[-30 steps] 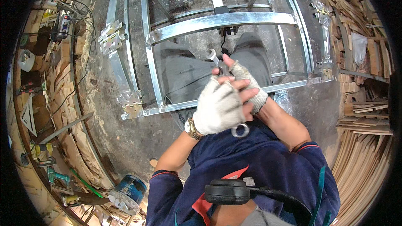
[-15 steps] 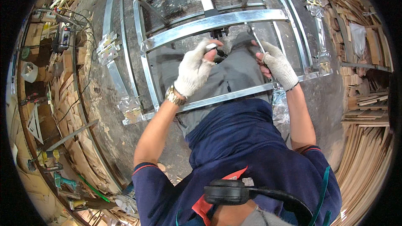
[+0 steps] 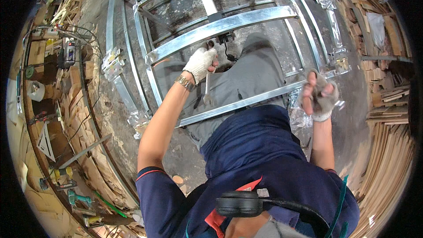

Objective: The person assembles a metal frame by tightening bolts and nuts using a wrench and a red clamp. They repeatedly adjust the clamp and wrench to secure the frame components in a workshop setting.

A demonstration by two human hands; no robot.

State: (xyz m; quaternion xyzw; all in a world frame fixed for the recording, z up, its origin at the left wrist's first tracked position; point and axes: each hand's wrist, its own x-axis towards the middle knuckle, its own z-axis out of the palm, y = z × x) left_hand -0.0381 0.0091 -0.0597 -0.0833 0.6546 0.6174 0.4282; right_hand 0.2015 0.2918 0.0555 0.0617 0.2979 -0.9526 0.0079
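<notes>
A: What is the left hand [image 3: 200, 63] gripping?
B: A slim steel wrench [image 3: 207, 89], grip pressed around it, under the shiny galvanised crossbar [image 3: 220, 27].
A: The right hand [image 3: 320, 94]?
B: Fingers are curling loosely, holding nothing, beside the frame's lower rail [image 3: 238, 104].

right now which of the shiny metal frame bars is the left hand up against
The wide curved crossbar at the far side; the left hand, holding a wrench, sits just under it, while the thinner near bar lies lower.

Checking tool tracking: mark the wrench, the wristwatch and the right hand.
wrench [image 3: 207, 89], head view, middle of its shank.
wristwatch [image 3: 184, 82], head view, its band.
right hand [image 3: 320, 94], head view, gloved palm.
</notes>
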